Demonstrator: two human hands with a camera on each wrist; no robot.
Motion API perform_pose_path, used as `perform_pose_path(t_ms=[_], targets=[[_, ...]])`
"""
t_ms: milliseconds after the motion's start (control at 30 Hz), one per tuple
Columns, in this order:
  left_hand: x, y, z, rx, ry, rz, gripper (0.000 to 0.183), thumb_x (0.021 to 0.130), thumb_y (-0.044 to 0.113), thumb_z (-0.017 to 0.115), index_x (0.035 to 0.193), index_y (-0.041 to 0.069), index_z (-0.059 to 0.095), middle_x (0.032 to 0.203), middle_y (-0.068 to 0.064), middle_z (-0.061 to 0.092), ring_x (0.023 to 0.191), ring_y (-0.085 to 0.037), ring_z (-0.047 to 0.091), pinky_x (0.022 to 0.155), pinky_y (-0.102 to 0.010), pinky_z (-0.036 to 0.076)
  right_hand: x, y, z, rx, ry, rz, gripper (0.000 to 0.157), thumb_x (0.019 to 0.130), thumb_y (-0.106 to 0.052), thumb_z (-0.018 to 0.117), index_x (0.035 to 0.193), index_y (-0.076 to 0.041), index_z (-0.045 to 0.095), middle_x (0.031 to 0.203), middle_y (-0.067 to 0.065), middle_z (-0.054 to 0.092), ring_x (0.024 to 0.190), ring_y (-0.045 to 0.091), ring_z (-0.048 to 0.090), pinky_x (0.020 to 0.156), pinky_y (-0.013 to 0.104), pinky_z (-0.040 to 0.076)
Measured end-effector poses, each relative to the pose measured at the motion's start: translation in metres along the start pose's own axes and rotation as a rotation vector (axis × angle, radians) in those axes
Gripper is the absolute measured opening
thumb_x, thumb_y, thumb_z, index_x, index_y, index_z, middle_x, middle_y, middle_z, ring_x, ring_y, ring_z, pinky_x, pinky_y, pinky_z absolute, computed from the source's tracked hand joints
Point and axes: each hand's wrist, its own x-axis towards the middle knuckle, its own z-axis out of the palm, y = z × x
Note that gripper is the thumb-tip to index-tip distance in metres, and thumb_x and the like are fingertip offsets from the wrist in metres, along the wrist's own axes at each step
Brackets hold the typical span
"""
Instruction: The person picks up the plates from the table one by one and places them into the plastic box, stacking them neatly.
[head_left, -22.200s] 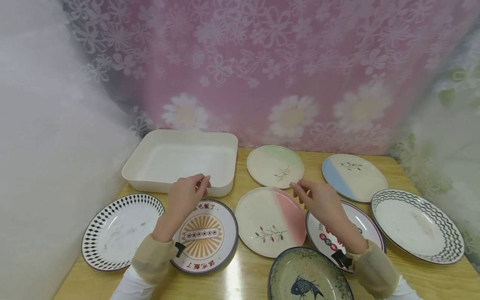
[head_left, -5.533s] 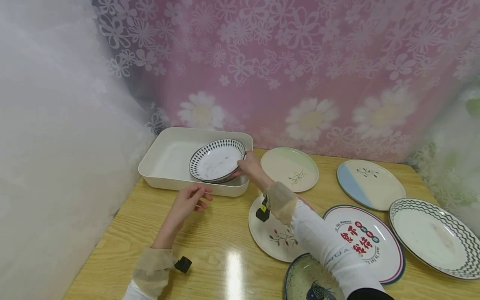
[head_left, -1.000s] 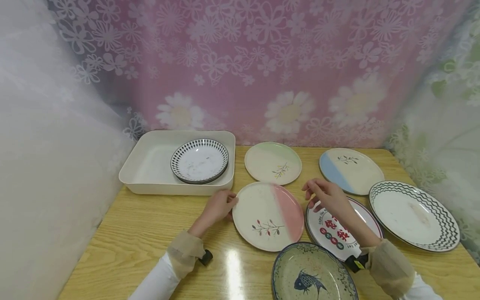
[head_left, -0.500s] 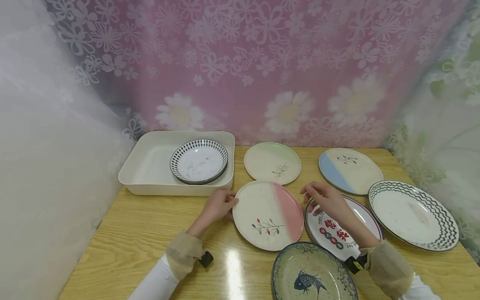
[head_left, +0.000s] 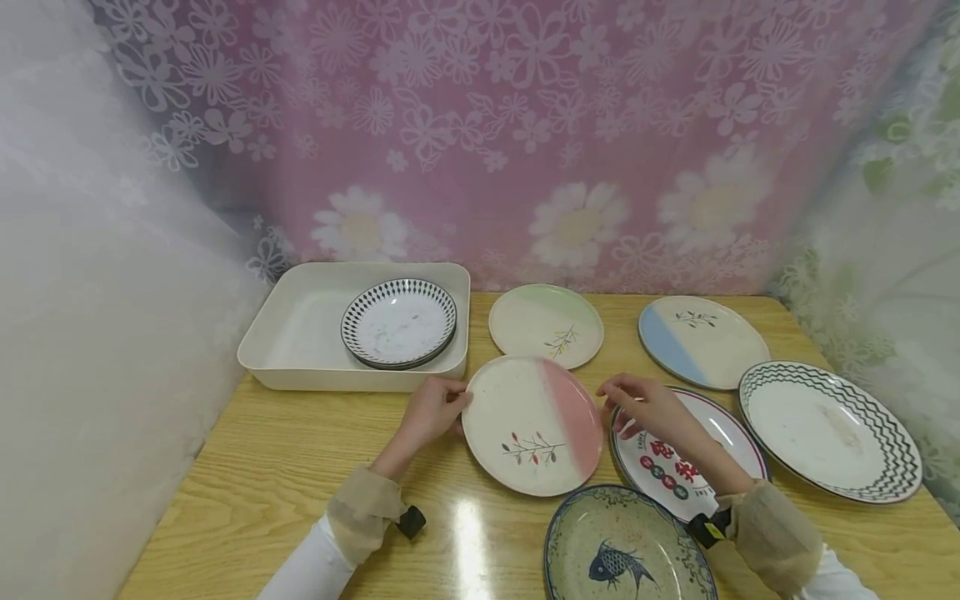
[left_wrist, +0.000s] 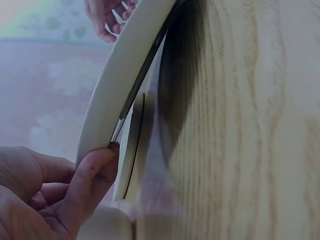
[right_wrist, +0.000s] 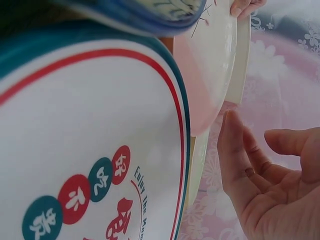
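Note:
A round cream plate with a pink side and a red-leaf sprig point(head_left: 510, 408) has its left rim pinched between thumb and fingers of my left hand point(head_left: 431, 408). In the left wrist view, the plate's edge point(left_wrist: 117, 75) tilts up off the wood, with a dark shadow beneath. My right hand point(head_left: 652, 408) hovers at the pink side over a white plate with red lettering point(head_left: 701, 479); in the right wrist view its thumb and fingers point(right_wrist: 232, 145) are apart, holding nothing. A black-diamond-rimmed plate point(head_left: 397, 321) lies on another dish in the white box point(head_left: 345, 381).
Behind lie a green-and-cream plate point(head_left: 536, 321) and a blue-and-cream plate point(head_left: 720, 342). A wavy-rimmed oval dish point(head_left: 821, 429) is at right; a fish-patterned plate point(head_left: 577, 550) sits at the front. A pink floral curtain point(head_left: 480, 167) hangs behind the wooden table point(head_left: 300, 483).
Earlier, the diamond-rimmed plate moved from the table into the box, as did the sunburst plate. Over the last second, my left hand has raised the pink-and-cream plate slightly; my right hand has drawn closer.

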Motion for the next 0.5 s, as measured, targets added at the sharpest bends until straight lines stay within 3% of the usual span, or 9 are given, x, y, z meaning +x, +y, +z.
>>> perform_pose_path(t_ms=[300, 500], targets=[[-0.004, 0.007, -0.007, 0.007, 0.074, 0.043, 0.02, 0.096, 0.002, 0.064, 0.11, -0.004, 0.076, 0.072, -0.014, 0.072, 0.056, -0.035, 0.068, 0.046, -0.019, 0.044, 0.0, -0.002, 0.002, 0.006, 0.008, 0.016, 0.034, 0.109, -0.02, 0.05, 0.126, 0.007, 0.059, 0.098, 0.021, 0.068, 0.074, 0.026, 0.068, 0.063, 0.037, 0.061], [-0.003, 0.013, -0.016, -0.07, 0.109, 0.004, 0.023, 0.096, 0.001, 0.064, 0.116, -0.009, 0.072, 0.076, -0.018, 0.073, 0.055, -0.034, 0.066, 0.048, -0.022, 0.046, 0.0, -0.005, 0.003, 0.023, 0.019, 0.015, 0.033, 0.108, -0.02, 0.05, 0.128, 0.005, 0.057, 0.097, 0.017, 0.067, 0.076, 0.026, 0.068, 0.064, 0.036, 0.061]])
